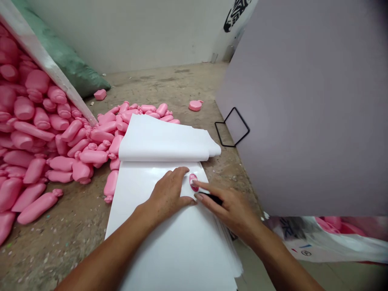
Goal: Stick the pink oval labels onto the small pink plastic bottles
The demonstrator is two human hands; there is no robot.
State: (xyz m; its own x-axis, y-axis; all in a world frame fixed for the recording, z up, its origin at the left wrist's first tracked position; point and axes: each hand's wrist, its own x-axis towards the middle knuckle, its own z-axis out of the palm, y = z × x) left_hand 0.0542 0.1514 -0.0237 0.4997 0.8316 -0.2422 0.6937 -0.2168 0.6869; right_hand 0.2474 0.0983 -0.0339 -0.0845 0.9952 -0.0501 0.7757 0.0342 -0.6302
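Note:
A stack of glossy white sheets point(169, 242) lies on the floor in front of me, its top sheets folded back point(163, 141). My left hand point(169, 194) presses flat on the top sheet, fingers spread. My right hand point(230, 208) reaches in from the right, its fingertips touching a small oval pink-and-white sticker point(193, 182) near the sheet's right edge. A dark object shows under the right hand's fingers; I cannot tell what it is.
A big heap of pink plastic bottles point(45, 137) fills the left side, spilling from a leaning sack. A loose pink bottle point(195, 105) lies farther back. A large grey board point(303, 105) with a black wire stand point(232, 127) rises at the right. A plastic bag point(327, 242) lies below it.

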